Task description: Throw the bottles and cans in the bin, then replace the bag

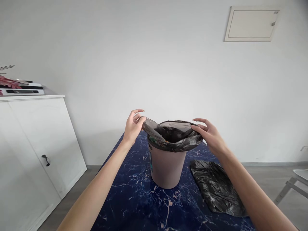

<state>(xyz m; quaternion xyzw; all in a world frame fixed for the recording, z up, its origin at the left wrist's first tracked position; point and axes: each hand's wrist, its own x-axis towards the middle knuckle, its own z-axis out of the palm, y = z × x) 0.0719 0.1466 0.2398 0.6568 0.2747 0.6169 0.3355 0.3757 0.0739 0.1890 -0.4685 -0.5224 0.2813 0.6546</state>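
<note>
Black bin liner (173,136) pinched by left hand (133,126) and right hand (209,134), bin (166,166) label unreadable

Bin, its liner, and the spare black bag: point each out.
bin (166,168), head view, bare front wall
liner (179,143), head view, folded-over front edge
spare black bag (216,187), head view, middle, flat on table

**Lined bin upright on the marbled tabletop**

A pale pinkish-grey bin (166,166) stands upright on the dark blue tabletop (134,199). A black bin liner (175,136) sits inside it, its top edge folded out over the rim on the right and lifted clear of the rim on the left, where it is pinched up into a flap. The liner's mouth is open.
</note>
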